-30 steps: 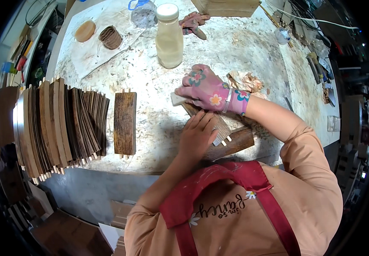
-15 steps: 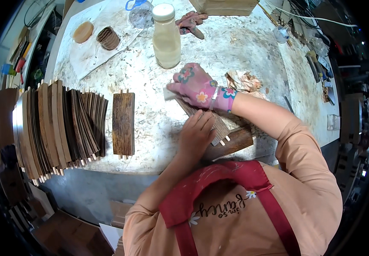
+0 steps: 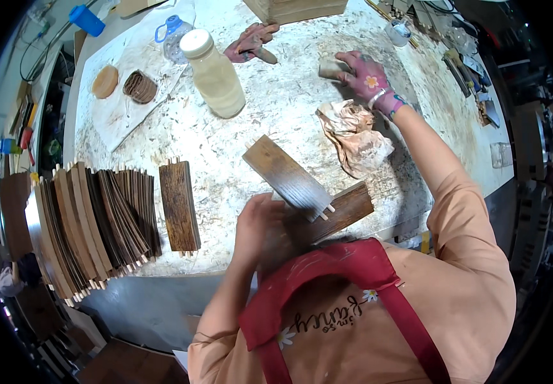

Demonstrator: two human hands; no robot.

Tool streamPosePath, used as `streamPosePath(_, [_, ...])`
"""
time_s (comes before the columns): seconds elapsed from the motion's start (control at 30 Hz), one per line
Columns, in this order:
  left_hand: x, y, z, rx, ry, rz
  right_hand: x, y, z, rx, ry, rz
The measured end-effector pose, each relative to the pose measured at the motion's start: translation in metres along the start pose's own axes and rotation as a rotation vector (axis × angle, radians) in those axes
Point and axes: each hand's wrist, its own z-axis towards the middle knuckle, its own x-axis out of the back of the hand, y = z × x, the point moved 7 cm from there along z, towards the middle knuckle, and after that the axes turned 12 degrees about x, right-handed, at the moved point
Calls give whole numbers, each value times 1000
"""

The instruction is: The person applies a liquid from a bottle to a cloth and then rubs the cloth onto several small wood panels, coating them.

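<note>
My right hand (image 3: 367, 78), in a pink-purple flowered glove, is stretched out toward the far right of the table. Its fingers are closed on a small grey block (image 3: 329, 68). My left hand (image 3: 258, 221) is bare, near the table's front edge, its fingers loosely apart. A brown wooden slat (image 3: 288, 176) with pale dowel pins at its ends lies slantwise just right of it. That slat rests partly over a second, darker slat (image 3: 340, 214). Whether my left fingertips touch the slats cannot be made out.
A row of pinned slats (image 3: 91, 224) stands at left, beside a single slat (image 3: 179, 206). A crumpled stained cloth (image 3: 353, 137) lies before my right hand. Farther back are a jar of pale liquid (image 3: 219, 83), a blue-topped jug (image 3: 175, 40), a used glove (image 3: 251, 45) and a box (image 3: 295, 9).
My right hand has moved away from the slat, to the far right, with the grey block. My left hand has come off the slat, down and left. The upper slat now lies uncovered.
</note>
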Motion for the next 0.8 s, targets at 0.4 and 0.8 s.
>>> streamPosePath(0.4, [-33, 15, 32, 48, -20, 75, 15, -87, -108, 204, -43, 273])
streamPosePath(0.8, [-24, 13, 34, 12, -89, 31, 5, -158, -14, 442, 5, 276])
